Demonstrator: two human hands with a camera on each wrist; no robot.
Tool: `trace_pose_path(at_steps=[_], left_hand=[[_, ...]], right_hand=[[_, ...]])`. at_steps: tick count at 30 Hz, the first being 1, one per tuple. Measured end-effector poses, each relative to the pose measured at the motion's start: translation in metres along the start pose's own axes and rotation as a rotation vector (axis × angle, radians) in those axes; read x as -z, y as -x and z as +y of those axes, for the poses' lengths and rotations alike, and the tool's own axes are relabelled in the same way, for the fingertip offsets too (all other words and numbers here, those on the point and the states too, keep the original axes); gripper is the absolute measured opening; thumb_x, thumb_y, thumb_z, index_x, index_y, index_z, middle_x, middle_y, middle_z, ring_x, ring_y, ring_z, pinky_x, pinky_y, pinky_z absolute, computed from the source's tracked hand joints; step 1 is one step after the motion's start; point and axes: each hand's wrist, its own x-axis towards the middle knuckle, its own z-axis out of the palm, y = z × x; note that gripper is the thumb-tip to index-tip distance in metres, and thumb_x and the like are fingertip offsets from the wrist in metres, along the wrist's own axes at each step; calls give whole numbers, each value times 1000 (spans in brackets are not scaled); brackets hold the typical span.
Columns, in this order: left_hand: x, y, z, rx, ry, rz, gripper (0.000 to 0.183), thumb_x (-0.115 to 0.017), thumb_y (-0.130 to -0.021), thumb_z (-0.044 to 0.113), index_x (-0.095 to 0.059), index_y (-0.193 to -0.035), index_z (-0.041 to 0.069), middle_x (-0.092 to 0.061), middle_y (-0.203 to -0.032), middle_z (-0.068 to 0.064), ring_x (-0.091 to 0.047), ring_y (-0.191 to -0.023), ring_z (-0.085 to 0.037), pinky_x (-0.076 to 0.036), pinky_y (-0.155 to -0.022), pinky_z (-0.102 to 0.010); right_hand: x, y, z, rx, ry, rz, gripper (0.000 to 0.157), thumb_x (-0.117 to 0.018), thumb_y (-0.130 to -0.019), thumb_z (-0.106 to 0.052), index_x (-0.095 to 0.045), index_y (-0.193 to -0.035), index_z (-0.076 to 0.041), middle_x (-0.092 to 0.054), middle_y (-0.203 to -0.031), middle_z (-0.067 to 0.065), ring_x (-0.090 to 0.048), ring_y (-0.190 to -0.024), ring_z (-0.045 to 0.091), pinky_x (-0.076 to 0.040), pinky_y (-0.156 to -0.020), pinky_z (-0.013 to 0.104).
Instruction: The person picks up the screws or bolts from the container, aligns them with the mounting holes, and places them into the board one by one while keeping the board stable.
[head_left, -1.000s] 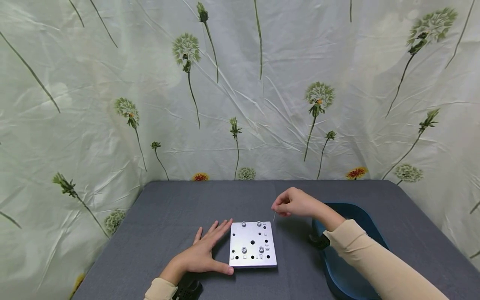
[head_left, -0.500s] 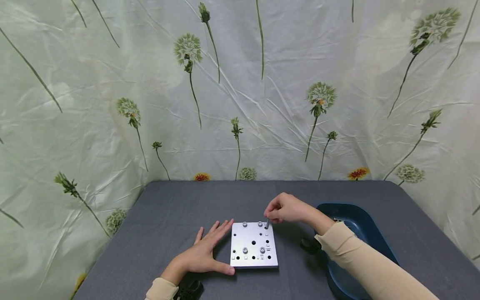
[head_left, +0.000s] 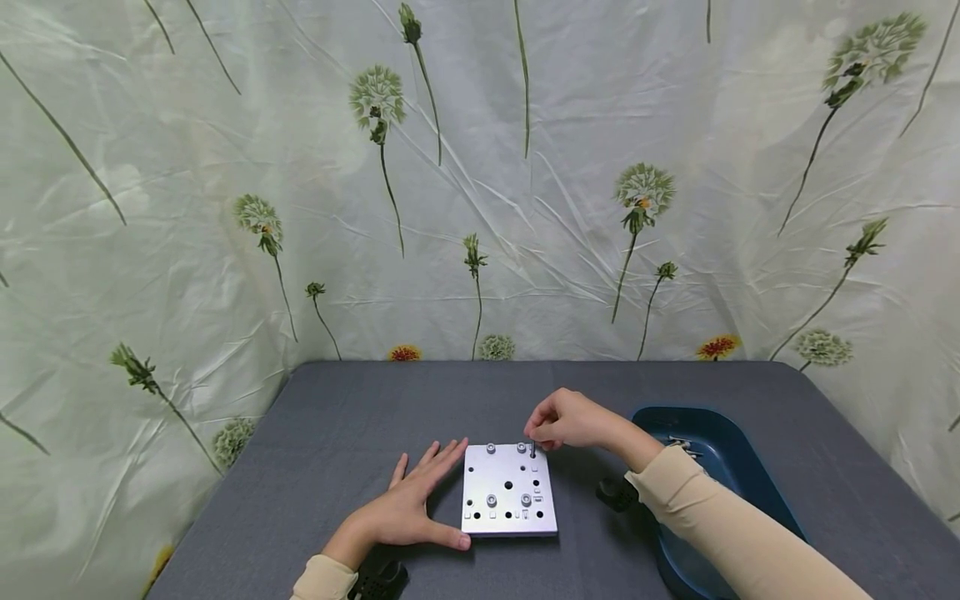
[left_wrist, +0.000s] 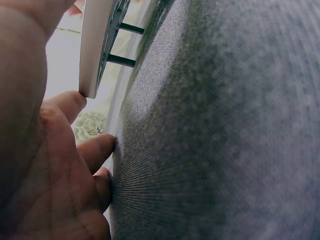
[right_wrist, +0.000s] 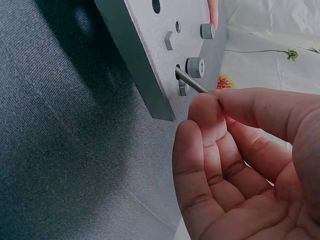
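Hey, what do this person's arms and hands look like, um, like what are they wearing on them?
The left hand and right hand are ungloved. The left sleeve and right sleeve are plain pale beige, ending in cuffs. Below each wrist is a black camera: left camera, right camera; their finer details are too small to make out.

Metal plate [head_left: 495, 483], one: silver, squarish, pierced with round holes; held above the dark grey tabletop [head_left: 420, 400], its left corners touched by the spread thumb and index finger of the left hand [head_left: 408, 508]. Socket-head screws [right_wrist: 195, 67], four: seated in the plate; two threaded shanks [left_wrist: 121, 61] seen beneath. Threaded rod [right_wrist: 196, 85], one: slim, metallic; pinched by the right hand [head_left: 573, 418], lower end set at a hole [head_left: 533, 456] near the far right corner.
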Motion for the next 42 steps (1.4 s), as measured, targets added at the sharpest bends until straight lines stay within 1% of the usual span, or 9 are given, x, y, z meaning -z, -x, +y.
trace_pose_path(at_steps=[2, 11, 24, 27, 33, 37, 42], left_hand=[[0, 0, 0, 0, 0, 1, 125, -96, -77, 50, -20, -174, 29, -19, -181, -11, -2, -169, -44, 15, -121, -82], [0, 0, 1, 1, -3, 5, 126, -96, -76, 51, -21, -174, 28, -20, -181, -12, -3, -169, -44, 15, -121, -81], [0, 0, 0, 2, 13, -1, 125, -96, -77, 49, -20, -174, 29, -18, -181, -12, -2, -169, -44, 15, -121, -81], [0, 0, -1, -2, 13, -2, 125, -96, -77, 49, -20, -174, 28, -18, -181, -12, -2, -169, -45, 15, -121, -81], [0, 0, -2, -9, 15, -3, 125, -96, -77, 49, -20, -174, 28, -18, -181, -13, -2, -169, -45, 16, -121, -82], [0, 0, -2, -5, 13, -2, 125, -96, -77, 49, -20, -174, 28, -18, -181, -13, -2, -169, -45, 16, -121, -82], [-1, 0, -1, -1, 17, 1, 126, -97, -77, 48, -20, -174, 29, -18, -181, -13, -2, -169, -45, 16, -120, -82]], right_hand=[[0, 1, -1, -1, -2, 0, 14, -71, -103, -9, -81, -104, -1, -75, -81, 2, -64, -71, 11, -58, -70, 31], [0, 0, 0, 11, -22, -10, 16, -70, -104, -11, -81, -104, 0, -74, -79, 2, -63, -71, 10, -60, -72, 38], [-1, 1, 0, 9, -9, -17, 17, -69, -105, -13, -81, -105, -1, -74, -78, 1, -64, -71, 10, -61, -72, 36], [-1, 1, -1, 8, -8, -16, 16, -69, -105, -13, -81, -104, -2, -74, -78, 0, -64, -71, 10, -61, -72, 39], [0, 2, -1, 16, -8, -27, 16, -68, -104, -12, -82, -101, -4, -73, -76, 1, -64, -70, 12, -62, -76, 48], [1, 3, -1, 28, -6, -32, 16, -68, -104, -12, -82, -100, -4, -73, -76, 2, -64, -70, 12, -62, -76, 49], [0, 3, -1, 23, -5, -30, 16, -68, -104, -12, -82, -100, -4, -73, -76, 1, -64, -69, 12, -62, -75, 48]])
